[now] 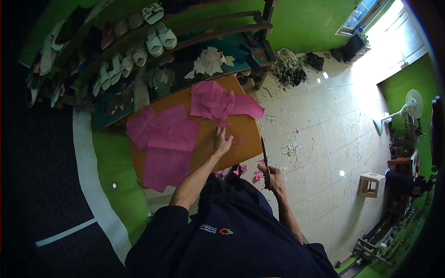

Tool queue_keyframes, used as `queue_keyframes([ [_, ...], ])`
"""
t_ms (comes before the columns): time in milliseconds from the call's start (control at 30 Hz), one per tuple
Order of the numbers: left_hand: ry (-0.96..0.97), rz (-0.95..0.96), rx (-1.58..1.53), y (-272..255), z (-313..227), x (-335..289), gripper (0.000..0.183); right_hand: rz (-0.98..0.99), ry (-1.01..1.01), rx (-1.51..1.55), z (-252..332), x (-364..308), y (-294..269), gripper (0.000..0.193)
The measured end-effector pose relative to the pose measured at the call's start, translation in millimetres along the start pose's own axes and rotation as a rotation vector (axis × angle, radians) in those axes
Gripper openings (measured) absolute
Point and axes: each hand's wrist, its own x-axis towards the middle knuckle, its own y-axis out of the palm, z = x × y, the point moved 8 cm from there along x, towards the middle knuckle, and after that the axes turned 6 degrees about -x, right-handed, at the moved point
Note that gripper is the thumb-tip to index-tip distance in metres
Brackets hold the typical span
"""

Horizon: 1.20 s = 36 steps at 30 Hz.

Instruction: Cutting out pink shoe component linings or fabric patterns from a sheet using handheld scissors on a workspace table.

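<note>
Pink sheets (pixel 169 139) (uncontained) on board (pixel 241 134)

Bright daylight from the window (pixel 360 14) at upper right, with blown-out glare across the pale floor tiles (pixel 324 139) below it. Dimmer and shadowed toward the left. Strong fisheye bending near the black rim; centre reasonably sharp.

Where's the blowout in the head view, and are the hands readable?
Head view: window and nearby floor tiles clip to white; rim dark, edges bent. Left hand on the orange board is clear; right hand with the knife dimmer but legible.
</note>
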Motion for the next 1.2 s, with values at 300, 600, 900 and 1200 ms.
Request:
queue_keyframes([
  [300,0.088,1.059,-0.123,77,-129,-131,0.055,-0.06,0.001,0.098,-9,6,-7,0.063],
  [600,-0.141,0.05,-0.356,-51,-10,-129,0.033,-0.034,-0.207,-0.106,35,7,31,0.068],
  [900,-0.113,-0.146,0.273,-143,56,-95,0.067,0.122,-0.187,-0.148,66,-18,80,0.067],
  [1200,0.035,0.146,0.429,-105,21,-121,0.081,0.066,-0.145,-0.111,45,-34,106,0.069],
])
